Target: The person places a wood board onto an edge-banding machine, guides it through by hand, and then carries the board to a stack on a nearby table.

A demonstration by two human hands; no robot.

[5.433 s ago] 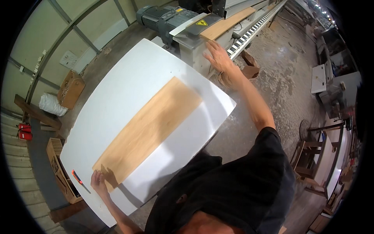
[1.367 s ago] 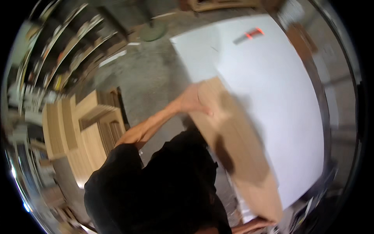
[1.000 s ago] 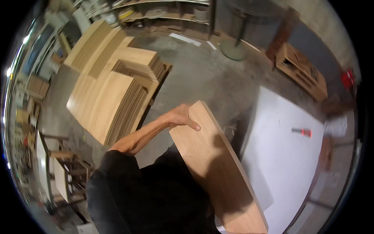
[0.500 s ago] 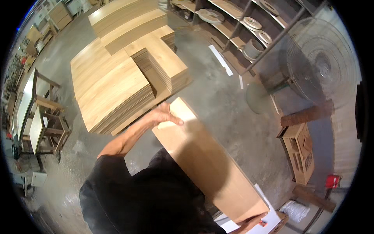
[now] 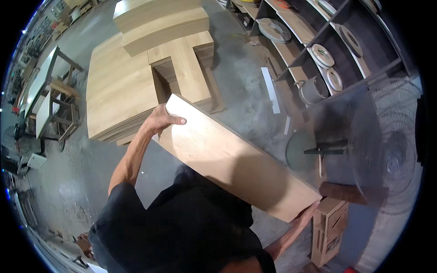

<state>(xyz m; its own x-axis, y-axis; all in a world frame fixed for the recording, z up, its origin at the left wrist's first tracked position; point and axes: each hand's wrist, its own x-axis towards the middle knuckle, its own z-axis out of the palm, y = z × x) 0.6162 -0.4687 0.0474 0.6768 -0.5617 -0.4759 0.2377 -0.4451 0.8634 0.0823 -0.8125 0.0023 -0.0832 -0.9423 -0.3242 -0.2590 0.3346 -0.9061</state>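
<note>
A long light wood-grain board (image 5: 223, 157) lies in front of my body, slanting from the upper left down to the lower right. My left hand (image 5: 162, 120) grips its far left end, thumb on the top face and the other fingers mostly hidden at the edge and underneath. At the lower right end, my right hand (image 5: 310, 213) holds the corner from the side, its fingers partly hidden by the board. Just beyond the left end stand stacks of similar panels (image 5: 120, 84), with longer pieces (image 5: 166, 25) piled on top at the back.
A shelf rack (image 5: 291, 68) with rolls of edging strip stands at the far right. Nearer on the right are a pedestal fan (image 5: 393, 157) and a small wooden cabinet (image 5: 328, 232). White strips (image 5: 271, 91) lie on the floor. Work tables (image 5: 44, 77) stand at the left.
The board has been raised and swung toward a flatter slant, its right end rising most with my right hand. My view has turned, and the white surface beneath the board's right end is out of sight.
</note>
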